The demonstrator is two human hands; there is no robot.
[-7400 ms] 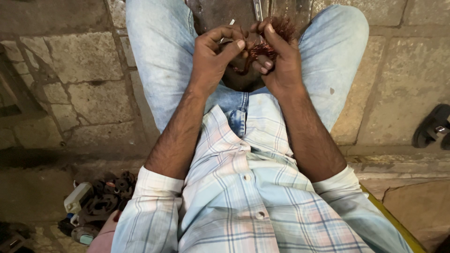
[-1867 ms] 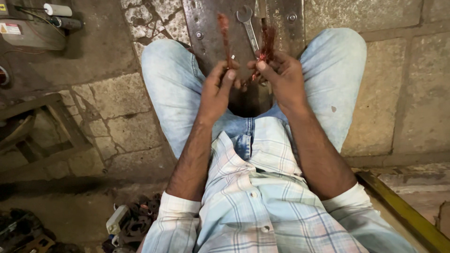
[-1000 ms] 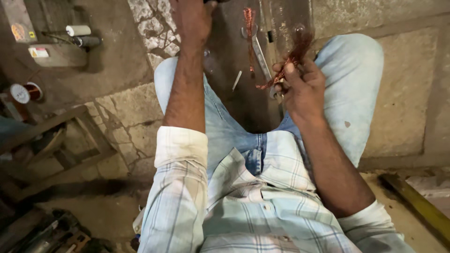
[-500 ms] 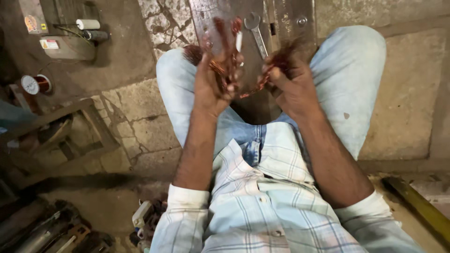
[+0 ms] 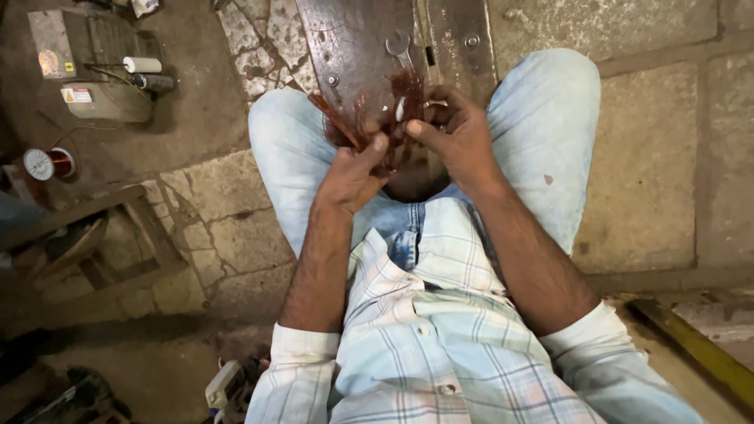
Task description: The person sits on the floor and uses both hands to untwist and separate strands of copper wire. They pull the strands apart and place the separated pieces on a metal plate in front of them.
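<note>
Left hand: left hand (image 5: 352, 169) pinches thin reddish copper wire strands (image 5: 369, 122) above the lap.
Right hand: right hand (image 5: 459, 133) closed on the same bundle.
Beneath: rusty flat metal plate (image 5: 345, 39), open-end spanner (image 5: 400, 49) lying on it.
Floor: rough, cracked stone slabs (image 5: 228, 204).
Left side: wooden frame (image 5: 102, 235), copper wire spool (image 5: 49, 163), grey box-shaped machine (image 5: 78, 67).

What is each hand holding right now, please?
Left hand: closed on the reddish copper wire bundle.
Right hand: closed on the same wire bundle.
</note>
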